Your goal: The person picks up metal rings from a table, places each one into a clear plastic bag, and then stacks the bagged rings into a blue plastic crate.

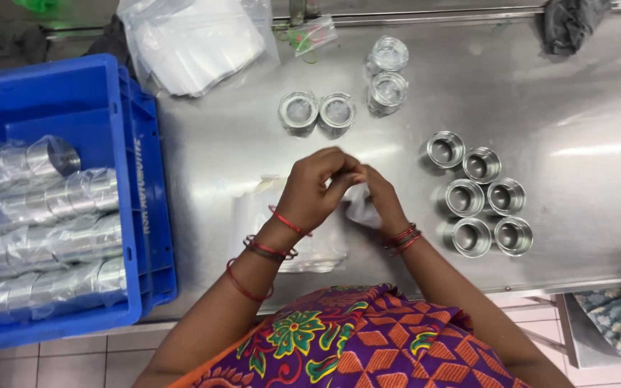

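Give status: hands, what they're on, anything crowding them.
Left hand and right hand together, pinching a clear plastic bag. Bare metal cups at right, wrapped ones ahead. Blue crate at left, clear of hands.

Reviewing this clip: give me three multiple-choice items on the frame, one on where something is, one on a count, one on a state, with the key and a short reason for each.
1. Where is the blue crate that holds the wrapped rows of metal cups?
A. at the left end of the steel table
B. at its right end
C. on the floor tiles

2. How many bare metal cups stand in the cluster by the right hand?
A. three
B. six
C. nine

3. What are the left hand and right hand doing?
A. resting flat and apart
B. each lifting a cup
C. brought together, pinching a clear plastic bag

Key: 1 A, the crate sits at the table's left edge. 2 B, six open cups stand in pairs. 3 C, fingertips meet over thin plastic.
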